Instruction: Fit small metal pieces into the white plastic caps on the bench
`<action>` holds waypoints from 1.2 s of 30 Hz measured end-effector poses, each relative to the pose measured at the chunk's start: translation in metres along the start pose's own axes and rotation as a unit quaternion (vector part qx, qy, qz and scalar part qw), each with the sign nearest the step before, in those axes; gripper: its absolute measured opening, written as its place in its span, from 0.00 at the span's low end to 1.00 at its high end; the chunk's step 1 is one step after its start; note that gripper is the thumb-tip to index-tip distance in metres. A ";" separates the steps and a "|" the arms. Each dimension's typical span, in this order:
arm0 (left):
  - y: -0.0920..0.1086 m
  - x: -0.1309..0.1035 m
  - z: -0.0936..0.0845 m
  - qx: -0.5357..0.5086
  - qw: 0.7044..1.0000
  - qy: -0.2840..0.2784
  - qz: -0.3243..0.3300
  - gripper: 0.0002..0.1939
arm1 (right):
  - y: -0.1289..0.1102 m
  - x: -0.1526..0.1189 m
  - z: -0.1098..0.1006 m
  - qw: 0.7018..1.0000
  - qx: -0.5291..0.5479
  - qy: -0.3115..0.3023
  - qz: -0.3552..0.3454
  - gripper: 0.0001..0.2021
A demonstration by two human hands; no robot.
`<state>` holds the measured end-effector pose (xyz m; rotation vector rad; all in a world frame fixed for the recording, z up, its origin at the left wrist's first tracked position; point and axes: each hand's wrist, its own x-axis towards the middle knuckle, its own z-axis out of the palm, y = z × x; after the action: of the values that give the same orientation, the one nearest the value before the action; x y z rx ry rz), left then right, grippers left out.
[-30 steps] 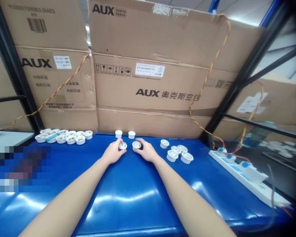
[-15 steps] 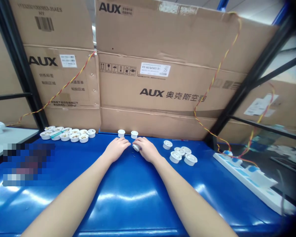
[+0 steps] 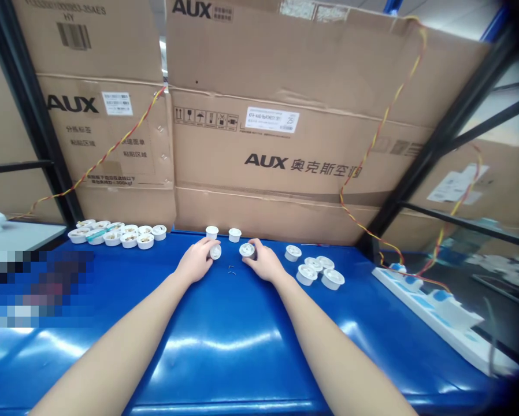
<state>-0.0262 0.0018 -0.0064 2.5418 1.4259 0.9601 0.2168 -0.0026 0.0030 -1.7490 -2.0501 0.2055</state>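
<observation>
My left hand (image 3: 195, 261) is closed on a small round white piece (image 3: 215, 252), its flat face turned toward me. A white cup (image 3: 247, 250) with something inside is gripped by my right hand (image 3: 263, 261), fingers behind it and thumb in front. The two hands are apart. On the blue table between and just below them lie several tiny dark bits (image 3: 231, 270). Behind the hands stand two more white cups, one (image 3: 211, 232) just behind my left fingers and another (image 3: 234, 234) between the hands.
Two rows of filled white cups (image 3: 129, 240) stand at the back left, a teal strip (image 3: 97, 234) across some. Several white cups (image 3: 307, 274) sit to the right. A cardboard wall (image 3: 285, 214) rises behind the blue table (image 3: 225, 341). A white power strip (image 3: 437, 318) lies at the right.
My hands have moved apart. The round piece now shows in my left hand, and the cup in my right hand has turned its open top into view. The tiny bits are more exposed.
</observation>
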 end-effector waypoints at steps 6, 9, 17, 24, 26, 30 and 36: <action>-0.006 0.001 0.000 -0.054 0.996 0.017 -0.074 0.25 | 0.004 0.003 0.004 0.999 0.006 -0.002 0.051 0.25; -0.010 0.003 0.000 -0.060 0.985 0.005 -0.161 0.21 | 0.010 0.006 0.007 0.998 -0.001 0.031 0.059 0.26; -0.023 0.008 -0.008 0.057 0.958 0.024 -0.280 0.18 | 0.013 0.009 0.007 0.989 0.025 0.109 0.099 0.25; -0.033 0.016 -0.009 0.069 0.947 0.001 -0.315 0.21 | 0.009 0.008 0.003 0.994 0.012 0.054 0.093 0.13; -0.034 0.020 -0.008 0.073 0.949 -0.008 -0.307 0.22 | 0.010 0.010 0.005 0.997 0.016 0.040 0.058 0.14; -0.037 0.024 -0.005 0.073 0.953 -0.018 -0.294 0.26 | 0.013 0.015 0.012 0.999 0.024 0.036 -0.007 0.14; -0.043 0.021 -0.003 0.008 0.965 -0.009 -0.263 0.28 | 0.018 0.021 0.017 0.998 0.033 -0.017 -0.046 0.20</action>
<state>-0.0527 0.0419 -0.0089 1.9905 1.9568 0.8238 0.2241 0.0239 -0.0145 -1.6173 -2.1171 0.2731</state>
